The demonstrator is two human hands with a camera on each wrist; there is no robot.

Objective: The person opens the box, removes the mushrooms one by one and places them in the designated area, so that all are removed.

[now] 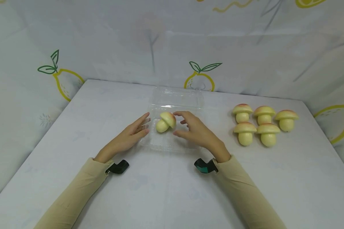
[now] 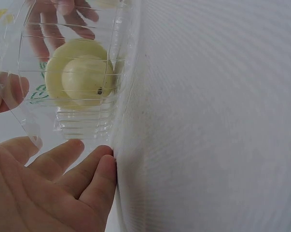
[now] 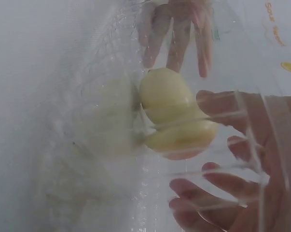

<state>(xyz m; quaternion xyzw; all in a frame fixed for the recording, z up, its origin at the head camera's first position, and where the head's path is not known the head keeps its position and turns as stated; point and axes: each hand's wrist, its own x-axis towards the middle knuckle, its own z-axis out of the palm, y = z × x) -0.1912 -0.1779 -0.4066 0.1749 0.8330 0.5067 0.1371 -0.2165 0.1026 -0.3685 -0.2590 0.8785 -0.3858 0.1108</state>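
Note:
A mushroom-shaped piece (image 1: 167, 122), pale yellow with a reddish cap top, lies tilted inside a clear plastic container (image 1: 160, 144). The container's transparent lid (image 1: 176, 97) is folded back. On the left, my left hand (image 1: 131, 135) has extended, spread fingers beside the container's wall; in the left wrist view its fingertips (image 2: 73, 145) are close to the clear plastic. Bent loosely over the container's right part, my right hand (image 1: 196, 128) has thumb and fingers apart beside the mushroom cap. In the right wrist view nothing is pinched between them, though the plastic blurs that view.
Several similar mushrooms (image 1: 268, 134) stand in two rows on the table's right side. The white tabletop (image 1: 166, 197) ends at the back against a pale cloth (image 1: 117, 47) printed with lemons. A dark device (image 1: 118, 167) is at the left cuff, another (image 1: 205, 166) at the right.

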